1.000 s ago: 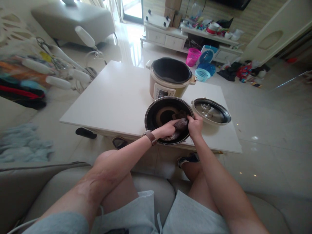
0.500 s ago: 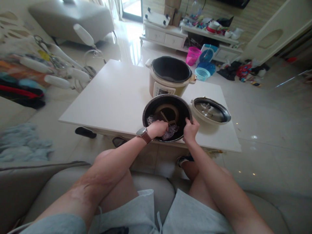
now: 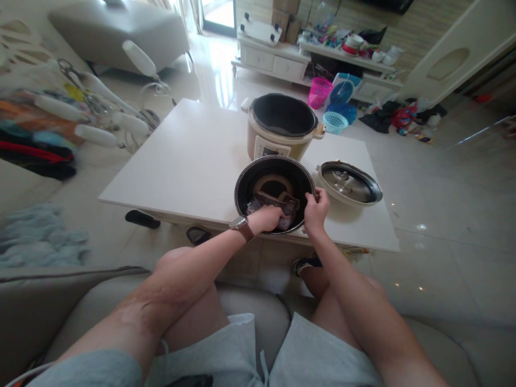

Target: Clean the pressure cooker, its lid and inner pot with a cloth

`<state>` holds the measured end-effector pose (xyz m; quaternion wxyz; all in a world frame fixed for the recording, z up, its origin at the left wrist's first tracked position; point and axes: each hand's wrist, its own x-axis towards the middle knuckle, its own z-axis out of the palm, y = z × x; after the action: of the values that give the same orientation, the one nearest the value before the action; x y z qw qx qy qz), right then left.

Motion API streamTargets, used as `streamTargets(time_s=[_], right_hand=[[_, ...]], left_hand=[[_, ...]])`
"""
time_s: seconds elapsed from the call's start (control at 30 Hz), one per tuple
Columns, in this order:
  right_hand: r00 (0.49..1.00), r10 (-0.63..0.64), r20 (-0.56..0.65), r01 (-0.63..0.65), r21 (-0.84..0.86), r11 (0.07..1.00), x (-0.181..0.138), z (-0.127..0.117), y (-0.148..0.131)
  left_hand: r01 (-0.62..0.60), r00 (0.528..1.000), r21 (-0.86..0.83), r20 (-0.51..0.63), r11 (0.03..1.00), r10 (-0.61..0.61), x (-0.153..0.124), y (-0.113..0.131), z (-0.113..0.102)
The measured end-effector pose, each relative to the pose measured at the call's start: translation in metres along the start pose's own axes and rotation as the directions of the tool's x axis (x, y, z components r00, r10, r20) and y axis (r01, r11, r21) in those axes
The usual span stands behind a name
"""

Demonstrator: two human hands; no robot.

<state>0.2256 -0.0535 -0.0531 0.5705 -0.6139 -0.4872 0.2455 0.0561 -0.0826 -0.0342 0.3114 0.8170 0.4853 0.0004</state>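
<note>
A dark round inner pot (image 3: 246, 185) is tilted toward me at the table's near edge. My right hand (image 3: 316, 212) grips its right rim, thumb on the inside. Inside the pot, my left hand (image 3: 268, 217), with a watch on the wrist, is closed on a brown and greyish patterned cloth (image 3: 288, 207) pressed against the lower inner wall. Behind the pot stands the cream pressure cooker (image 3: 278, 141), uncovered, with a dark interior. Its round lid (image 3: 350, 184) lies upside down to the right.
The white table (image 3: 173, 156) holds the cooker parts. Beyond it are a pink basket (image 3: 320, 92), a light blue basket (image 3: 334, 122) and a cluttered low cabinet (image 3: 278, 63). A lamp with white shades (image 3: 139, 58) stands at left.
My left hand has moved slightly right inside the pot, and the cloth now lies more spread across the lower wall. My right hand keeps its hold on the rim.
</note>
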Motion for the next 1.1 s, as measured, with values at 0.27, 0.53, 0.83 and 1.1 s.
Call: streamTargets(time_s=[0.27,0.53,0.83,1.1], right_hand=[[0.982,0.076,0.172,-0.069,-0.047,0.997,0.06,-0.021,0.017],[0.989,0.039,0.14,-0.045,0.037,0.998,0.042,-0.022,0.016],[0.998,0.04,-0.049,-0.036,0.07,0.997,-0.013,0.009,0.019],[0.999,0.028,0.016,-0.029,0.039,0.999,-0.009,0.007,0.024]], left_hand=[[0.002,0.999,0.162,-0.046,0.987,0.006,0.001,0.002,0.002],[0.036,0.994,0.078,-0.109,0.996,-0.027,0.003,-0.003,0.001],[-0.173,0.869,-0.688,-0.444,0.705,-0.219,0.035,-0.01,0.013],[-0.026,0.992,-0.252,-0.127,0.967,-0.006,0.014,0.002,0.007]])
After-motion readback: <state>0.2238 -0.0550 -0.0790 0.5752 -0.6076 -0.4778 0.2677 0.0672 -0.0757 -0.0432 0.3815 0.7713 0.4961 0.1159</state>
